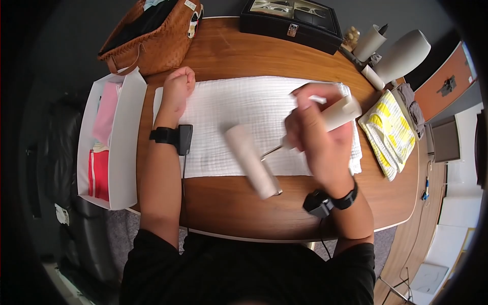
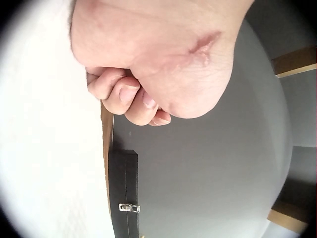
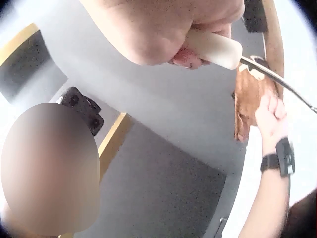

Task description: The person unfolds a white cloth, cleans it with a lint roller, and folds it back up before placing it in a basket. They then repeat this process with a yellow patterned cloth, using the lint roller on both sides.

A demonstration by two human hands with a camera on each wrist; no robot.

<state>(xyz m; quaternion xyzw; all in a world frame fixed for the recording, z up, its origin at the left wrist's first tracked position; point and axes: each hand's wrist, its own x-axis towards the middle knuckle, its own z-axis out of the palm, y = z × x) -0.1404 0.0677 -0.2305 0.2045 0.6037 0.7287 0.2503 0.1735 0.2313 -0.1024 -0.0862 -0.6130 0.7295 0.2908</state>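
Note:
My right hand (image 1: 323, 137) grips the white handle (image 1: 341, 113) of a lint roller, fingers wrapped around it. Its pale roll (image 1: 250, 161), slightly blurred, is tilted over the front edge of a white crinkled cloth (image 1: 229, 104) spread on the table. In the right wrist view, the handle's end (image 3: 225, 52) sticks out of the fist with a metal rod (image 3: 277, 78) running from it. My left hand (image 1: 178, 91) rests at the cloth's left edge. The left wrist view shows its fingers (image 2: 126, 96) curled in toward the palm, with nothing seen in them.
A white box (image 1: 130, 152) with folded pink and red fabric stands left, below a woven brown basket (image 1: 157, 51). A black glasses case (image 1: 284, 25) is at the back. Folded yellow-and-white cloth (image 1: 389, 132) lies right, near a white vase (image 1: 404, 56) on the wooden table (image 1: 223, 213).

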